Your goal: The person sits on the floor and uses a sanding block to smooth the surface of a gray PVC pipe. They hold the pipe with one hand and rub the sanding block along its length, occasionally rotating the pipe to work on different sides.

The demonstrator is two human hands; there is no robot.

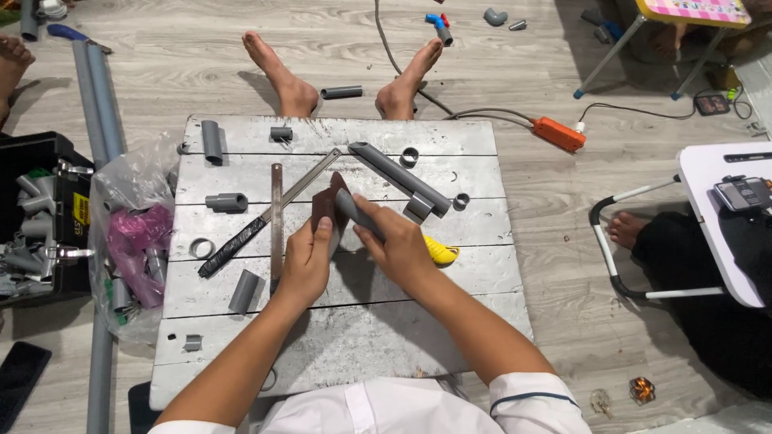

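My left hand [305, 261] holds a dark brown sheet of sandpaper [328, 201] folded around the end of a short grey pipe piece [351, 210]. My right hand [396, 245] grips that pipe piece from the right, over the grey-painted wooden board [338, 337]. A long grey pipe with a fitting [402, 181] lies just beyond my hands. A yellow object [441, 253] peeks out under my right hand. A hacksaw with a black taped handle [257, 227] and a flat metal blade [277, 217] lie to the left of my left hand.
Short pipe offcuts and rings [227, 202] are scattered on the board. A plastic bag of fittings [133, 249] and a black toolbox [36, 217] sit left. My bare feet [281, 72] rest beyond the board. An orange power strip [559, 134] and another person's foot [626, 229] are right.
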